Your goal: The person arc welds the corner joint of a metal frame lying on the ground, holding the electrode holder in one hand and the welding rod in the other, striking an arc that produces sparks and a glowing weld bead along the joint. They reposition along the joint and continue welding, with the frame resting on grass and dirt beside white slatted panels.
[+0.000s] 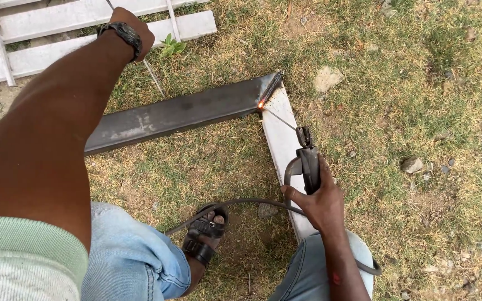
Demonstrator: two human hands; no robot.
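My right hand grips a black welding electrode holder with a thin rod clamped in it. The rod's tip touches a glowing orange spot at the corner where a dark steel bar meets a pale grey bar. A dark cable runs from the holder across my leg. My left hand, with a black wristwatch, reaches far up left and is closed around a thin metal rod; its fingers are hidden.
A white-painted metal frame lies on the grass at the top left. My sandalled foot rests on bare earth between the bars. Loose stones and a flat rock dot the patchy grass on the right.
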